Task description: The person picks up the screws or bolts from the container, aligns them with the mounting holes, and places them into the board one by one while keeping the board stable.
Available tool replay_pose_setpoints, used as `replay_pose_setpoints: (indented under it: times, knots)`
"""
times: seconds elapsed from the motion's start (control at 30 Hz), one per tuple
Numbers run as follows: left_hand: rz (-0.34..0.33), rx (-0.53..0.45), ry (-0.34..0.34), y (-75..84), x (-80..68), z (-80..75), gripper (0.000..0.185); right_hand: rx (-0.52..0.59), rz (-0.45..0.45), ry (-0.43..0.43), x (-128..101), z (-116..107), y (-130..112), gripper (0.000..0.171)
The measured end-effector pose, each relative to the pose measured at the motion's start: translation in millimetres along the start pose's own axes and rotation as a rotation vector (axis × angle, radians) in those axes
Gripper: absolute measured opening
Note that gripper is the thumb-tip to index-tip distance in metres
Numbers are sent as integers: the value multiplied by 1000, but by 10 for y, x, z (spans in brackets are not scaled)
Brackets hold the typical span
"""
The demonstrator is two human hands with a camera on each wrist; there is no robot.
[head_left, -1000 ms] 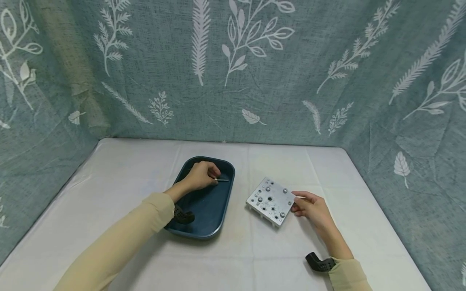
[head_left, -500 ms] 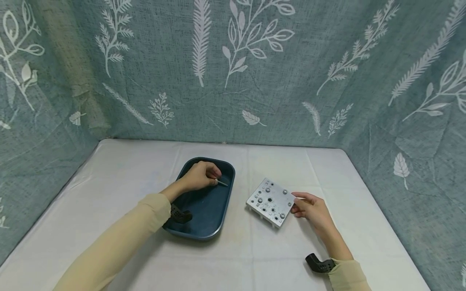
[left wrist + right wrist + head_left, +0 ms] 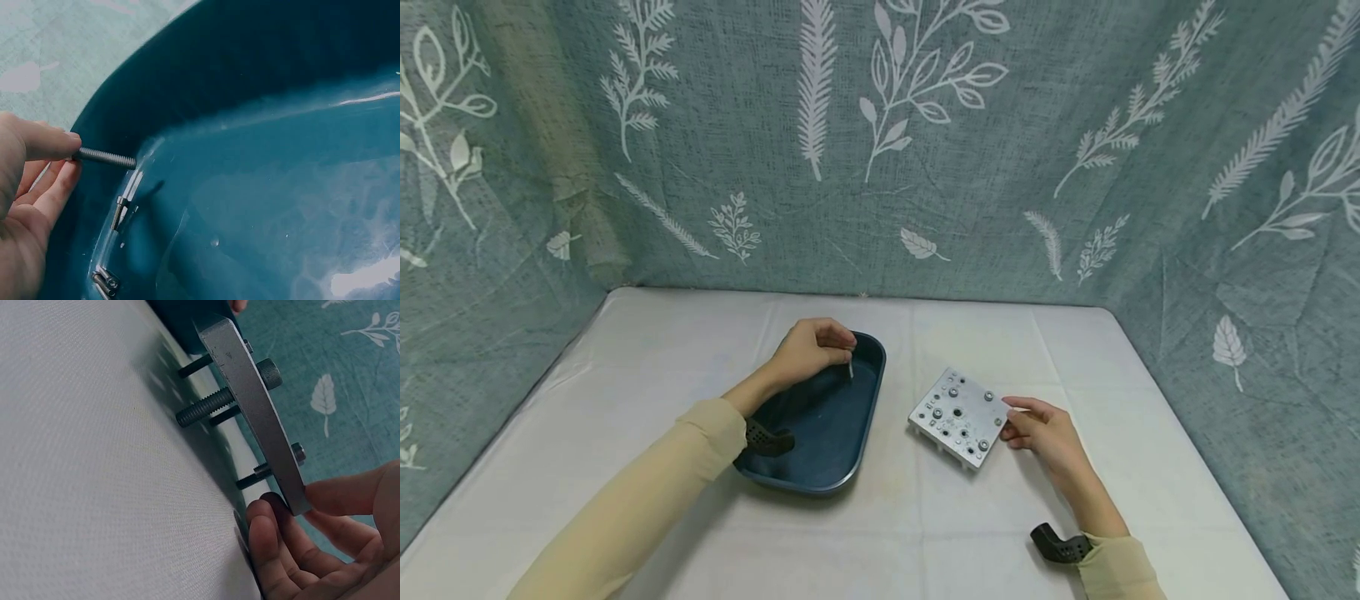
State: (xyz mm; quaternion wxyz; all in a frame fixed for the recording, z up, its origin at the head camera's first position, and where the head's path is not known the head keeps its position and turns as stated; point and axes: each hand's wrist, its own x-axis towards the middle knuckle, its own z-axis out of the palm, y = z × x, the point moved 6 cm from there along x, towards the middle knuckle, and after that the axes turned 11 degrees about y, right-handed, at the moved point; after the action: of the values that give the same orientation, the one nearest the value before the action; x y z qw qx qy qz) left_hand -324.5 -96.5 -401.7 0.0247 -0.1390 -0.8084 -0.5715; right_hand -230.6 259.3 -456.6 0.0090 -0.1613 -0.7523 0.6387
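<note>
My left hand (image 3: 812,348) is over the far end of the dark blue tray (image 3: 820,450). Its thumb and fingertips pinch a threaded screw (image 3: 107,157), which points downward in the head view. Loose socket-head screws (image 3: 119,214) lie along the tray's inner edge below it. On the right, my right hand (image 3: 1047,429) grips the corner of a square metal plate (image 3: 973,400) full of holes. Seen from the right wrist, the plate stands off the white cloth, with several bolts (image 3: 206,406) passing through it and their threaded ends sticking out underneath.
White cloth (image 3: 895,533) covers the table, and the plate stands to the right of the tray. Green-blue curtains (image 3: 760,125) with white leaf prints rise behind and at both sides. A black wrist mount (image 3: 1060,546) sits on my right wrist.
My left hand has risen a little toward the tray's far rim. The screw in it has swung from lying level to pointing down. The right hand and plate have stayed put.
</note>
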Motion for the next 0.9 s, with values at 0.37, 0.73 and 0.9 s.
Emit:
replay_pose_setpoints:
  times: [0.37, 0.73, 0.9]
  knots:
    - [-7, -66, 79, -9, -5, -61, 20, 7, 4, 3, -2, 6, -9, 33]
    - [24, -173, 35, 153, 5, 15, 22, 4, -1, -1, -9, 6, 8, 33]
    - [47, -172, -14, 291, 22, 157, 20, 8, -7, 8, -7, 13, 1, 33]
